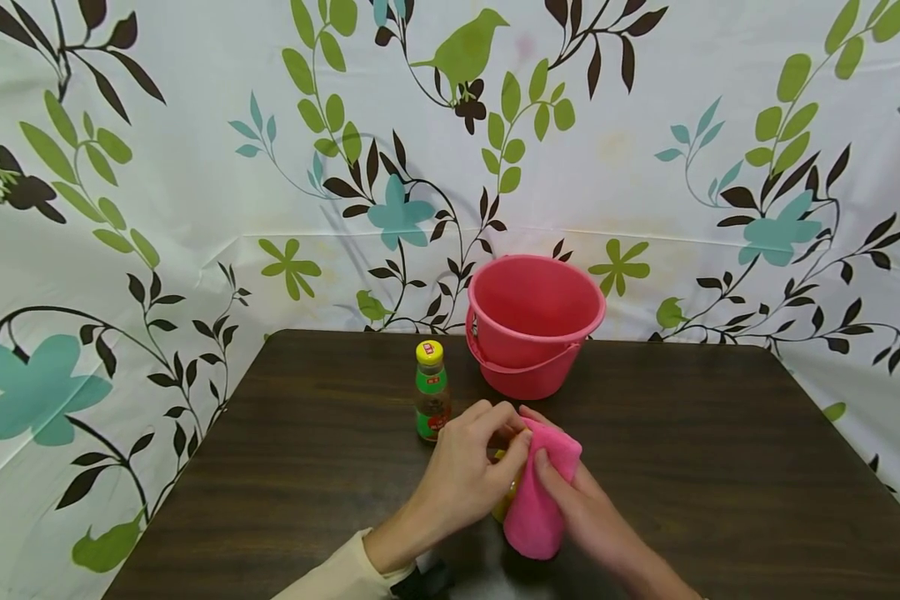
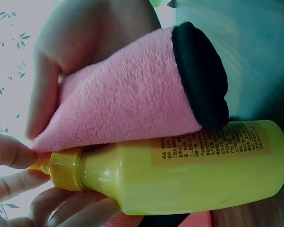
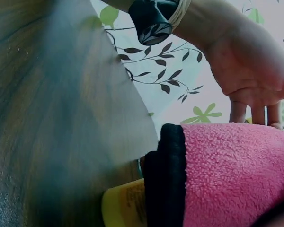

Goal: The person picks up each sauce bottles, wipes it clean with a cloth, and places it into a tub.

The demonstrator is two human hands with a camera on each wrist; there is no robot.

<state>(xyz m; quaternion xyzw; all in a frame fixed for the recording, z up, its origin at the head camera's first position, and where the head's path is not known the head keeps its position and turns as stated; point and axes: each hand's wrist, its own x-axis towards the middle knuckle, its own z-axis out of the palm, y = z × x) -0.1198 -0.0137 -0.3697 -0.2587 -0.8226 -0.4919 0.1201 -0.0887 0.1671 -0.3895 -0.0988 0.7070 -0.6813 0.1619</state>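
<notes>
My left hand (image 1: 468, 458) pinches with thumb and index finger at the top corner of a folded pink towel (image 1: 536, 521) with a black edge, right beside the nozzle. My right hand (image 1: 588, 508) grips this towel, thumb across its front. Next to the towel is a yellow squeeze bottle (image 2: 203, 189) with an orange-yellow pointed cap (image 2: 66, 170). In the left wrist view curled fingers (image 2: 85, 213) lie at its neck. Seen from the head, towel and hands cover most of this bottle; in the right wrist view its yellow base shows behind the towel's black edge.
A glass bottle (image 1: 432, 396) with a yellow lid and green label stands beyond my left hand. Behind it to the right, a pink bucket (image 1: 528, 367) with its handle down is near the back edge of the dark wooden table (image 1: 330, 433). A patterned sheet (image 1: 195, 192) hangs behind.
</notes>
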